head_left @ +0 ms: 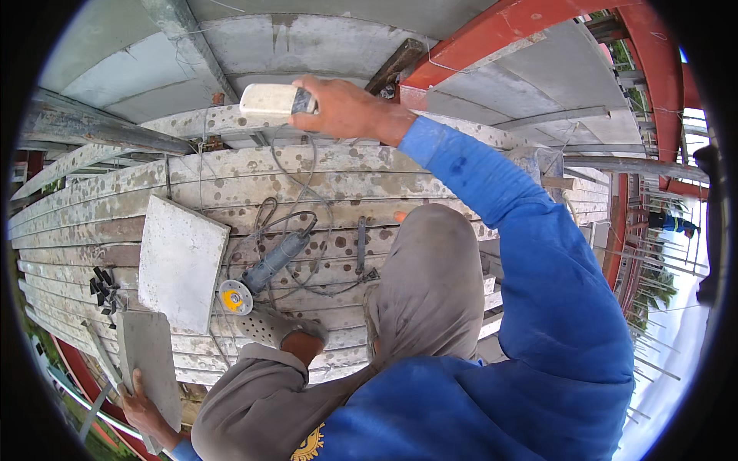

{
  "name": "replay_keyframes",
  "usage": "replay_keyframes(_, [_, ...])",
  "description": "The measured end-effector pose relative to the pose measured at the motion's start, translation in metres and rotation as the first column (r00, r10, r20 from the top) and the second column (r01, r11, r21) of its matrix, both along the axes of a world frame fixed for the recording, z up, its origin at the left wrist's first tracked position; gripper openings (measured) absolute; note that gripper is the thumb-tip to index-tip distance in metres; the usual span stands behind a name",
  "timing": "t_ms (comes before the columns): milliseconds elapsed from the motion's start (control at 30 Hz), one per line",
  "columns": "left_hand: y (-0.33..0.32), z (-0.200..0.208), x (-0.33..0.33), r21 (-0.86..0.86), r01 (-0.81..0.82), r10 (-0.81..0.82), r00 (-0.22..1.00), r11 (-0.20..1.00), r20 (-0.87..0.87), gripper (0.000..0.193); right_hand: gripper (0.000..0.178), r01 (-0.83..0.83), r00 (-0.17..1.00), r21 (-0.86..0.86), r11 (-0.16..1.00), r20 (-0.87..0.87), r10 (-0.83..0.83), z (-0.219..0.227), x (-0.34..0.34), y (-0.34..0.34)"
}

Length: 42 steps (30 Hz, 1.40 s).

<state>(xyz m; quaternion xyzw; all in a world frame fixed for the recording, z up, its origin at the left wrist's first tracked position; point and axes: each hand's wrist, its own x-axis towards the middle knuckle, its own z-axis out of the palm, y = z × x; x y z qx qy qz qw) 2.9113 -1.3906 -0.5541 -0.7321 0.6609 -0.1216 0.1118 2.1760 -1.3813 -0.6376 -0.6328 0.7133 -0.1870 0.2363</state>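
My right hand (346,107) is stretched forward and shut on a whitish, dusty rectangular box (267,101); thin cables hang from it down to the planks. At the lower left, my left hand (142,406) grips the lower edge of a grey flat slab piece (147,359), held upright beside my knee. Between the hands, a grey-blue angle grinder (270,263) with a yellow-centred disc (233,298) lies on the spattered plank platform (115,192). A square grey tile (181,261) lies flat just left of the grinder.
A small pile of black clips (104,284) sits left of the tile. A dark metal tool (361,246) lies near my knee. My shoe (273,326) rests on the planks. Red steel beams (492,38) and concrete run ahead; a distant person (673,223) stands at right.
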Motion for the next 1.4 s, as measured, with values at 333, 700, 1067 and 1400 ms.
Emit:
replay_keyframes(333, [-0.104, 0.067, -0.265, -0.167, 0.578, -0.566, 0.626, 0.798, -0.536, 0.067, 0.042, 0.771, 0.583, -0.635, 0.044, 0.676, -0.451, 0.29, -0.119, 0.386])
replay_keyframes(700, [-0.027, -0.03, -0.723, 0.049, 0.954, -0.738, 0.26, 0.294, -0.623, 0.071, 0.059, 0.478, 0.343, -0.85, -0.221, 0.412, -0.844, 0.382, 0.016, 0.635])
replay_keyframes(1067, [0.16, -0.193, -0.893, 0.216, 0.972, -0.394, 0.234, 0.091, -0.889, 0.113, 0.041, 0.379, -0.297, -0.815, -0.439, 0.342, -0.891, 0.365, 0.094, 0.736])
replay_keyframes(1400, [0.164, -0.311, -0.884, 0.307, 0.946, -0.477, 0.32, 0.107, -0.818, 0.103, 0.058, 0.494, -0.077, -0.835, -0.24, 0.233, -0.969, 0.364, 0.095, 0.672])
